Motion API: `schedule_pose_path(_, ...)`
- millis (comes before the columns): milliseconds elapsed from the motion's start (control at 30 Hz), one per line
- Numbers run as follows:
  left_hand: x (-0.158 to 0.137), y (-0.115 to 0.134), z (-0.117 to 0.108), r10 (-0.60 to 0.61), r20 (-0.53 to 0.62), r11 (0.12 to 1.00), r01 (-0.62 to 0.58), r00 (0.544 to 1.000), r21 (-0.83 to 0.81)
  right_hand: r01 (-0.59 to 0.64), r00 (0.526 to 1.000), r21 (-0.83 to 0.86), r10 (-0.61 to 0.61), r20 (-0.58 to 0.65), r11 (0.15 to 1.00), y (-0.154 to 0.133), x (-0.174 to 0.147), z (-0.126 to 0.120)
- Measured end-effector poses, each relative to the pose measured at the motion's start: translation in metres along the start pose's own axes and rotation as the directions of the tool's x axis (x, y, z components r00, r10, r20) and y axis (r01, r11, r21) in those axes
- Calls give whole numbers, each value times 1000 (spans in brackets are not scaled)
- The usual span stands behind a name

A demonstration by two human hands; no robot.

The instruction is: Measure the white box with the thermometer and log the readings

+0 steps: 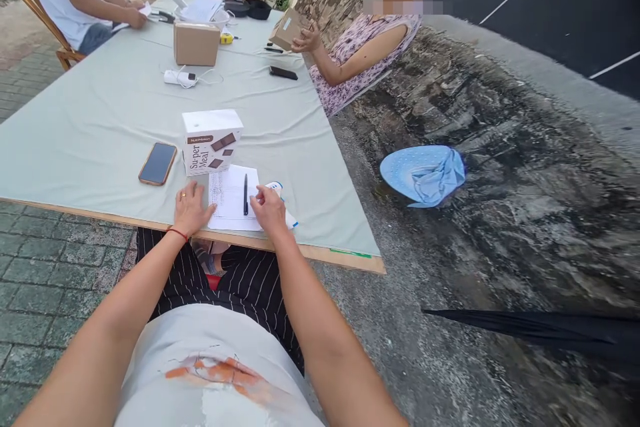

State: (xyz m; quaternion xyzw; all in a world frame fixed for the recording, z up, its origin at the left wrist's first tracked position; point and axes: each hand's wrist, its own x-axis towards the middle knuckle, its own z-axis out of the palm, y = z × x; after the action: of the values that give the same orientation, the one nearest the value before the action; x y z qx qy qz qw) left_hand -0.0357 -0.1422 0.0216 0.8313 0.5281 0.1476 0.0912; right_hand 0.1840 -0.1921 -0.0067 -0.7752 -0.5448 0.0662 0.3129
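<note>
My left hand [193,210] is open, lying on the tablecloth with fingers spread and its thumb on the left edge of a printed paper sheet [230,203]. Lying on that sheet is a black pen [245,195]. Just right of the pen, my right hand [270,210] rests over the sheet's right edge, its fingers bent and slightly apart with nothing visible held. A white-and-blue packet [290,219] is partly hidden beneath and behind that hand. Behind the sheet stands a white box printed "Super Meal" [213,143]. A smartphone [158,163] lies to the left.
Farther along the cloth-covered table [115,140] are a cardboard box [196,45], a white device with a cable [180,78] and a dark object [283,73]. Three people sit around it; the one at right holds a box [290,29]. A blue hat [424,175] lies at right.
</note>
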Motion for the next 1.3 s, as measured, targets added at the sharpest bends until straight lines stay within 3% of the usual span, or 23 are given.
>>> schedule_pose_path(100,2,-1,0,1,1,1000,-1,1000,13,-40,992,-41,44,119,998,-23,12,12)
schedule_pose_path(200,4,-1,-1,3,7,1000,-3,1000,27,-89,981,-114,107,159,989,-35,23,16)
schedule_pose_path(267,5,-1,-2,4,13,999,-4,1000,32,-75,980,-39,81,183,996,-35,25,17)
schedule_pose_path(333,6,0,-3,2,17,1000,-3,1000,30,-51,986,147,26,165,988,-31,21,17)
schedule_pose_path(433,5,1,-3,1,16,1000,-1,1000,27,-16,998,481,-15,60,877,-22,5,21)
schedule_pose_path(500,4,1,-2,2,11,1000,-2,1000,31,12,1000,614,-12,-3,789,-18,-7,25)
schedule_pose_path(633,3,0,1,6,2,999,-6,1000,47,32,998,700,22,-67,713,-20,-24,30)
schedule_pose_path(767,2,0,0,-3,13,998,2,1000,56,-12,976,732,166,-138,681,-32,-31,29)
schedule_pose_path(1000,4,1,-2,-4,23,999,3,1000,52,-117,980,870,197,24,480,-50,-23,21)
schedule_pose_path(1067,5,1,-2,-3,23,999,2,1000,50,-145,977,862,209,46,485,-52,-17,22)
schedule_pose_path(1300,5,0,-1,9,11,999,-10,1000,47,-198,967,710,253,29,675,-58,-15,34)
